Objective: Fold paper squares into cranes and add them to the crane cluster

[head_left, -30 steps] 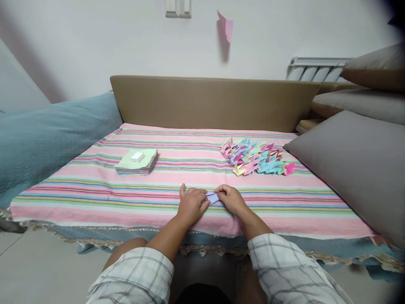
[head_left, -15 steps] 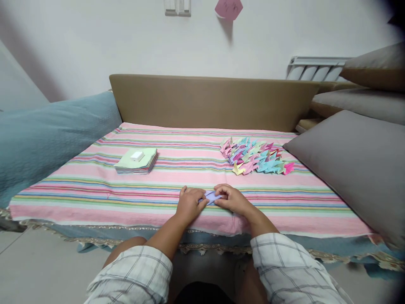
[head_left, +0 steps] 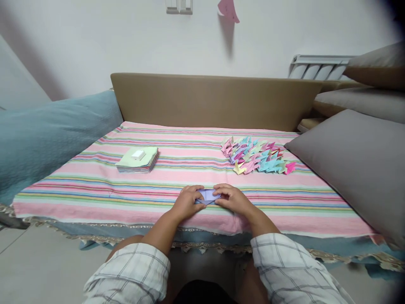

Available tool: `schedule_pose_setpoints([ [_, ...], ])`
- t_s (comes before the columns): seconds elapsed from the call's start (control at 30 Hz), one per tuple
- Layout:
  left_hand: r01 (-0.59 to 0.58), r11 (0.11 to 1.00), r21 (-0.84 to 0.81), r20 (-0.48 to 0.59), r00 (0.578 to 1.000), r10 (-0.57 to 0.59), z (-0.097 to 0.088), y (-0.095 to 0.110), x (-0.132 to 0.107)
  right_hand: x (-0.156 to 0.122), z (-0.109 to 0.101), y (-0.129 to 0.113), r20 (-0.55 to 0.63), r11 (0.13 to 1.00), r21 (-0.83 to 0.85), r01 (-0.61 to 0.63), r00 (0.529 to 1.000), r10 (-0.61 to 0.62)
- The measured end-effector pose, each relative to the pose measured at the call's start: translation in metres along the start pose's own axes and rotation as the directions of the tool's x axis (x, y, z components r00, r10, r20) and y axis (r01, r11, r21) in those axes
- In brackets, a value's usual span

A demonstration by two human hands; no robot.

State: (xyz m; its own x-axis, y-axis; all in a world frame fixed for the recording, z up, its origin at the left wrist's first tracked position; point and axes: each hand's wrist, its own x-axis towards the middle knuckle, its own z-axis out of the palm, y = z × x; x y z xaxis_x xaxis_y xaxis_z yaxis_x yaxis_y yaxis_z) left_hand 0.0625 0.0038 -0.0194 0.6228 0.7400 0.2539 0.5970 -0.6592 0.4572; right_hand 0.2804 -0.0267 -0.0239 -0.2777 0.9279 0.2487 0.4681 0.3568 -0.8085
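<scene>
A partly folded piece of purple origami paper (head_left: 209, 195) lies low over the striped cloth, held between both hands. My left hand (head_left: 189, 201) pinches its left end between thumb and fingers. At the right end my right hand (head_left: 230, 197) grips it the same way, thumb below and fingers above. The paper's middle shows as an opened-out shape with a pointed flap toward me. Beyond my right hand lies a cluster of folded paper cranes (head_left: 257, 156) in pink, blue, yellow, purple and green.
A stack of coloured paper sheets (head_left: 138, 162) sits at the left, with a small white block (head_left: 138, 155) on top. Grey cushions (head_left: 351, 164) rise on the right, a blue sofa arm (head_left: 60, 131) on the left. The tan backrest (head_left: 209, 103) closes off the far side.
The purple paper has gone from a narrow diamond-like shape to a wider, opened one. My left hand has shifted slightly left; my right hand keeps nearly the same place.
</scene>
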Motion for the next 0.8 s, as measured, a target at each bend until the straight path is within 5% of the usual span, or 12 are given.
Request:
schedule_pose_setpoints([
  [0.27,0.012,0.999,0.032,0.007,1.0,-0.012,0.002,0.003,-0.001,-0.002,0.004,0.001,0.019,0.99,0.08,-0.112,0.994,0.111],
  [0.5,0.013,0.998,0.057,-0.006,1.0,-0.012,0.006,0.002,-0.001,0.003,0.01,0.0,0.043,0.965,-0.259,0.039,0.999,-0.028],
  [0.8,0.023,0.996,0.083,0.03,0.999,-0.025,0.004,0.005,0.002,0.003,0.019,0.004,0.035,0.916,-0.395,0.069,0.998,-0.06],
])
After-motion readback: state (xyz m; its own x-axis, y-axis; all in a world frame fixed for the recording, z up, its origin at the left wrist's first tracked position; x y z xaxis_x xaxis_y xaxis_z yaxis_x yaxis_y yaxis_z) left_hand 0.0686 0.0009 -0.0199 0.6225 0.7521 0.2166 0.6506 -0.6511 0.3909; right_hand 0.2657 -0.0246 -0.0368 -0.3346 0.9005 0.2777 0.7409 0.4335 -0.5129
